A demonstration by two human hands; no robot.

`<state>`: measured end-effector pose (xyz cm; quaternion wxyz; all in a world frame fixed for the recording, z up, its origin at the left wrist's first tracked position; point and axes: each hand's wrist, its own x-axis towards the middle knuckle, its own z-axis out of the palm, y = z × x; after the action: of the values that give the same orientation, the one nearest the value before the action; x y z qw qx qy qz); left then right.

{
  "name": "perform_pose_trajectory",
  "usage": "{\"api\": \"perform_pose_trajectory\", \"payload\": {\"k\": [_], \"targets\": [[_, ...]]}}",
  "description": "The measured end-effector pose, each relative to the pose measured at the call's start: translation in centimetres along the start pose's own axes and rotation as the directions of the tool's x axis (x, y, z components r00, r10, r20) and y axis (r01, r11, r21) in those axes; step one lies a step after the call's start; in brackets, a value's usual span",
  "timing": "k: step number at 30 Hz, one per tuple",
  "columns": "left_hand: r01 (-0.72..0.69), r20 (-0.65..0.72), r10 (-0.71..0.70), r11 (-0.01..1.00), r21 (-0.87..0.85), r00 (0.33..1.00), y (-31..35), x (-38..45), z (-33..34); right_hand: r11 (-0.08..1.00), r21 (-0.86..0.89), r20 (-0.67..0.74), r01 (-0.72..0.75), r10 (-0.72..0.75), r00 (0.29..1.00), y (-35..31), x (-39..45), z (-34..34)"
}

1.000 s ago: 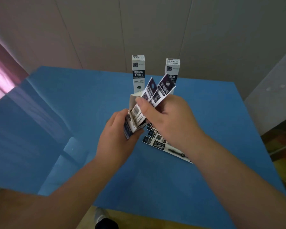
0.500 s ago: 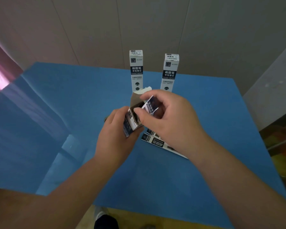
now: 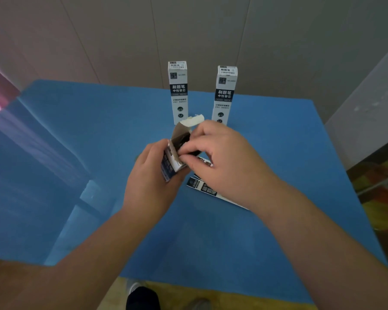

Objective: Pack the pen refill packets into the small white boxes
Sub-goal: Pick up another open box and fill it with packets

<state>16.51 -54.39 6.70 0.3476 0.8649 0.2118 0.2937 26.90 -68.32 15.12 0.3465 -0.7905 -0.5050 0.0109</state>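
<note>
My left hand [image 3: 148,182] grips a small white box [image 3: 169,163] with a dark label, its top flap [image 3: 189,123] standing open. My right hand [image 3: 224,157] is over the box mouth, thumb and fingers pinched on the tops of the pen refill packets [image 3: 184,144], which sit almost fully inside. More refill packets [image 3: 203,186] lie flat on the blue table under my right wrist, partly hidden. Two closed white boxes [image 3: 177,92] [image 3: 225,95] stand upright at the back of the table.
The blue table [image 3: 233,231] ends at a beige wall behind the standing boxes. Its near edge runs below my forearms, with yellow floor and a dark shoe [image 3: 141,297] beneath. A grey wall and coloured floor lie to the right.
The refill packets stuck out well above the box a second ago; my right hand has pushed them down into it. The camera has tilted slightly.
</note>
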Motion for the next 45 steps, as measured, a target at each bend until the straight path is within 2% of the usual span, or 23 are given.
{"api": "perform_pose_trajectory", "payload": {"k": [1,3,5,6,7,9,10,12,17,22,26,31,35,41,45], "targets": [[-0.003,0.003,0.003,1.0,0.005,1.0,0.1,0.0,0.1,0.999,0.001,0.016,0.035,-0.035,0.999,0.4,-0.1,-0.1],[-0.01,0.014,0.009,1.0,0.022,1.0,-0.1,-0.1,0.2,0.994,0.072,-0.041,0.081,-0.078,0.996,1.4,-0.4,-0.4],[-0.005,0.018,0.005,0.999,0.032,1.0,-0.3,0.0,0.2,0.981,0.189,-0.128,0.033,-0.009,0.992,3.1,-0.8,-0.6],[0.002,0.016,-0.002,0.999,0.035,1.0,-0.3,0.0,0.2,0.978,0.203,-0.146,-0.044,0.075,0.986,4.3,-1.1,-0.4],[0.008,0.014,-0.008,0.999,0.036,1.0,-0.3,0.1,0.2,0.975,0.158,-0.122,-0.158,0.178,0.976,5.7,-1.4,-0.2],[0.011,0.018,-0.012,0.999,0.035,1.0,-0.4,0.1,0.2,0.917,-0.095,0.031,-0.388,0.392,0.919,8.2,-2.1,0.4],[0.011,0.021,-0.011,0.999,0.033,1.0,-0.4,0.1,0.2,0.871,-0.224,0.109,-0.437,0.467,0.877,9.2,-2.6,0.7],[0.014,0.022,-0.014,1.0,0.024,1.0,-0.4,0.2,0.2,0.817,-0.368,0.193,-0.444,0.533,0.824,10.7,-3.4,1.6],[0.025,0.017,-0.025,1.0,0.007,1.0,-0.6,0.3,0.0,0.757,-0.492,0.199,-0.431,0.579,0.791,12.4,-3.6,3.4],[0.037,0.017,-0.037,0.999,0.004,0.999,-0.8,0.3,0.0,0.748,-0.4,0.239,-0.53,0.643,0.728,12.8,-3.1,3.2],[0.029,0.028,-0.029,1.0,0.012,0.999,-0.6,0.1,0.0,0.747,-0.339,0.251,-0.571,0.657,0.711,13.4,-2.6,2.7],[0.028,0.034,-0.029,0.999,0.034,0.999,-0.6,0.1,0.0,0.768,-0.383,0.333,-0.513,0.633,0.699,13.3,-2.3,2.0],[0.029,0.038,-0.029,0.999,0.022,0.999,-0.6,0.1,-0.1,0.785,-0.348,0.391,-0.513,0.619,0.682,13.3,-2.4,1.5],[0.041,0.033,-0.042,0.999,0.02,0.999,-0.9,0.1,-0.2,0.772,-0.285,0.366,-0.568,0.635,0.68,12.8,-2.1,0.0],[0.039,0.028,-0.04,0.999,0.009,0.999,-0.9,0.2,-0.2,0.77,-0.23,0.307,-0.595,0.638,0.706,12.3,-1.9,-1.1]]}}
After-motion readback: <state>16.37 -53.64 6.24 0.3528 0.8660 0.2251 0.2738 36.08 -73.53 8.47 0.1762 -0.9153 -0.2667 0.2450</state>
